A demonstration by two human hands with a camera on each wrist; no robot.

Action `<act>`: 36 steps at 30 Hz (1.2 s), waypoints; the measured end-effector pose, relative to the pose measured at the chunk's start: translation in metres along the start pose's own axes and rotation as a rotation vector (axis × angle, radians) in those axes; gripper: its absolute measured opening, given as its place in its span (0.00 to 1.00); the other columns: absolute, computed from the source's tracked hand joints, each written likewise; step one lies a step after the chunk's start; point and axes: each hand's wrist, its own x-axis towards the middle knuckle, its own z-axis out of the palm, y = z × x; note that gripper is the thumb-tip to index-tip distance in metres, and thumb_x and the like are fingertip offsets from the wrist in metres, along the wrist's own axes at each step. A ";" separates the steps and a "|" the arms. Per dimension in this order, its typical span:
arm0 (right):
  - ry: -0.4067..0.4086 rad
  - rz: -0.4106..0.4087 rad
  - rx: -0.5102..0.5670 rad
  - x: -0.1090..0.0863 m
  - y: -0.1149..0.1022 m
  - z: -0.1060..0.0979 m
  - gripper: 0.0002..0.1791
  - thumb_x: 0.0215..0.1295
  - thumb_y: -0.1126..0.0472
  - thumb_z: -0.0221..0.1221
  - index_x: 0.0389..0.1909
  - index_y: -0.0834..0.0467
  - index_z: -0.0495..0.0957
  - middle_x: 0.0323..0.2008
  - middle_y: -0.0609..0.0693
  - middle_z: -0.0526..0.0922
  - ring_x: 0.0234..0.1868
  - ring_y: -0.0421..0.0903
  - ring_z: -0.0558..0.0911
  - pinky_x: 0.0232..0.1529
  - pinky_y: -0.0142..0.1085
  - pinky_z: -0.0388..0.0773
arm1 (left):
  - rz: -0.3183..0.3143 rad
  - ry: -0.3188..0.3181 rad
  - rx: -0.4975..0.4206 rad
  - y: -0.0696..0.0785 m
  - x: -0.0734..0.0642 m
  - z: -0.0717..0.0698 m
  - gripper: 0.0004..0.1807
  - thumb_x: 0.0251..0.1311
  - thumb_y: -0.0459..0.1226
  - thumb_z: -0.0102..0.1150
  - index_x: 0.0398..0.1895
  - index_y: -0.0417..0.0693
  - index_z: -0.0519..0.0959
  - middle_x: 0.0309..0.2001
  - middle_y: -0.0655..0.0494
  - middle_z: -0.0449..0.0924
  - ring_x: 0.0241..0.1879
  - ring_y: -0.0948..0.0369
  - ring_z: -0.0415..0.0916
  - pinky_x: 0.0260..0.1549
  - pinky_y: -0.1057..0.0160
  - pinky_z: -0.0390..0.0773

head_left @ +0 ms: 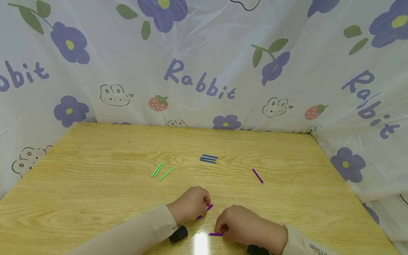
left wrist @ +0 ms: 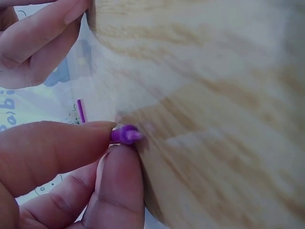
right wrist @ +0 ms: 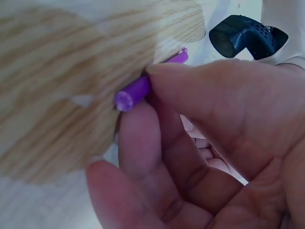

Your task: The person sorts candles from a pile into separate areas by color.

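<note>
Near the table's front, my left hand (head_left: 192, 203) pinches a thin purple candle (head_left: 209, 207) between thumb and index finger. In the left wrist view the tip of this candle (left wrist: 125, 135) pokes out past the fingertips, close to the wood. Just to the right, my right hand (head_left: 242, 225) pinches a second purple candle (head_left: 215, 234), which lies along the tabletop. The right wrist view shows both ends of that candle (right wrist: 133, 93), with its middle hidden by the thumb. A third purple candle (head_left: 258, 175) lies apart, farther back on the right.
Three green candles (head_left: 166, 174) lie at the left on the wooden table (head_left: 95, 177). Three blue candles (head_left: 208, 159) lie side by side near the middle back. A printed curtain (head_left: 204, 46) hangs behind the table. Black wrist cameras (head_left: 178, 234) sit beneath the wrists.
</note>
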 end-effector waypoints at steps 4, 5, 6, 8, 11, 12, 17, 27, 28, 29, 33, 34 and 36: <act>-0.009 -0.015 -0.016 0.001 0.000 0.000 0.12 0.44 0.71 0.61 0.22 0.49 0.82 0.19 0.32 0.73 0.20 0.29 0.65 0.25 0.21 0.65 | -0.016 -0.008 -0.010 0.000 -0.001 0.000 0.11 0.35 0.19 0.53 0.22 0.40 0.76 0.18 0.58 0.70 0.18 0.65 0.65 0.16 0.70 0.67; -0.011 -0.017 -0.019 0.001 0.000 0.000 0.11 0.45 0.71 0.61 0.23 0.49 0.82 0.19 0.32 0.74 0.21 0.28 0.66 0.25 0.21 0.65 | -0.020 -0.008 -0.009 0.001 -0.001 -0.001 0.11 0.35 0.19 0.53 0.22 0.40 0.76 0.18 0.58 0.70 0.18 0.65 0.65 0.16 0.70 0.67; -0.014 -0.017 -0.023 0.002 0.000 0.000 0.11 0.45 0.70 0.61 0.23 0.49 0.82 0.19 0.32 0.74 0.21 0.28 0.66 0.25 0.21 0.65 | -0.020 -0.007 -0.008 0.001 -0.001 -0.001 0.11 0.35 0.19 0.54 0.22 0.40 0.76 0.18 0.58 0.70 0.18 0.65 0.65 0.17 0.70 0.67; -0.015 -0.019 -0.032 0.002 0.000 0.001 0.10 0.46 0.69 0.62 0.24 0.49 0.83 0.20 0.32 0.75 0.21 0.28 0.66 0.25 0.21 0.65 | -0.017 -0.006 -0.003 0.001 -0.002 -0.001 0.11 0.35 0.19 0.54 0.23 0.40 0.76 0.19 0.58 0.69 0.19 0.65 0.65 0.17 0.70 0.67; -0.014 -0.027 -0.050 0.002 0.001 0.001 0.08 0.48 0.67 0.62 0.24 0.49 0.83 0.20 0.31 0.75 0.21 0.28 0.67 0.25 0.21 0.65 | -0.011 -0.003 0.003 0.001 -0.002 -0.001 0.11 0.34 0.19 0.55 0.23 0.40 0.76 0.20 0.58 0.69 0.20 0.64 0.64 0.18 0.70 0.67; -0.013 -0.031 -0.053 0.002 0.001 0.001 0.08 0.48 0.67 0.62 0.24 0.49 0.83 0.20 0.31 0.75 0.21 0.28 0.67 0.25 0.20 0.65 | -0.011 -0.003 0.000 0.001 -0.002 -0.001 0.12 0.34 0.19 0.55 0.23 0.40 0.76 0.20 0.58 0.69 0.21 0.64 0.64 0.19 0.70 0.67; -0.014 -0.040 -0.038 0.001 0.004 0.000 0.11 0.47 0.69 0.61 0.26 0.49 0.83 0.22 0.31 0.76 0.23 0.27 0.68 0.27 0.20 0.66 | -0.018 -0.006 -0.006 0.001 -0.001 0.000 0.12 0.34 0.19 0.55 0.23 0.40 0.76 0.20 0.58 0.68 0.21 0.64 0.64 0.19 0.70 0.67; 0.036 -0.036 0.002 -0.001 0.005 -0.003 0.08 0.50 0.67 0.61 0.24 0.49 0.82 0.22 0.31 0.75 0.22 0.27 0.67 0.27 0.21 0.66 | -0.020 -0.022 -0.039 0.001 -0.001 -0.001 0.11 0.36 0.18 0.55 0.24 0.38 0.76 0.18 0.58 0.67 0.19 0.64 0.63 0.17 0.71 0.65; 0.043 -0.039 0.001 -0.001 0.005 -0.003 0.08 0.50 0.67 0.61 0.24 0.49 0.82 0.21 0.31 0.74 0.22 0.28 0.67 0.26 0.21 0.66 | -0.020 -0.022 -0.041 0.001 -0.001 -0.001 0.11 0.36 0.18 0.55 0.24 0.38 0.76 0.18 0.58 0.66 0.19 0.64 0.63 0.17 0.71 0.64; 0.047 -0.039 0.004 -0.002 0.005 -0.003 0.08 0.50 0.67 0.61 0.23 0.49 0.81 0.20 0.31 0.73 0.21 0.28 0.66 0.25 0.21 0.65 | -0.021 -0.022 -0.045 0.001 -0.001 -0.002 0.11 0.36 0.18 0.55 0.24 0.38 0.76 0.18 0.58 0.66 0.18 0.65 0.63 0.16 0.71 0.64; 0.061 -0.047 0.042 -0.003 0.008 -0.005 0.09 0.50 0.68 0.59 0.20 0.49 0.78 0.17 0.32 0.68 0.19 0.30 0.62 0.22 0.22 0.61 | -0.023 -0.024 -0.060 0.001 -0.001 -0.002 0.11 0.35 0.18 0.54 0.24 0.37 0.76 0.17 0.57 0.66 0.17 0.65 0.62 0.16 0.71 0.63; 0.064 -0.045 0.054 -0.004 0.009 -0.005 0.10 0.49 0.68 0.59 0.20 0.49 0.78 0.17 0.33 0.68 0.19 0.30 0.61 0.22 0.23 0.61 | -0.022 -0.023 -0.061 0.000 -0.001 -0.002 0.12 0.35 0.18 0.53 0.24 0.38 0.76 0.17 0.57 0.66 0.17 0.65 0.62 0.16 0.70 0.63; 0.071 -0.034 0.082 -0.005 0.011 -0.007 0.11 0.48 0.70 0.58 0.20 0.49 0.78 0.18 0.32 0.69 0.20 0.30 0.62 0.23 0.23 0.62 | -0.021 -0.020 -0.057 0.000 0.000 -0.002 0.12 0.35 0.18 0.53 0.24 0.38 0.76 0.17 0.58 0.66 0.17 0.65 0.62 0.15 0.70 0.63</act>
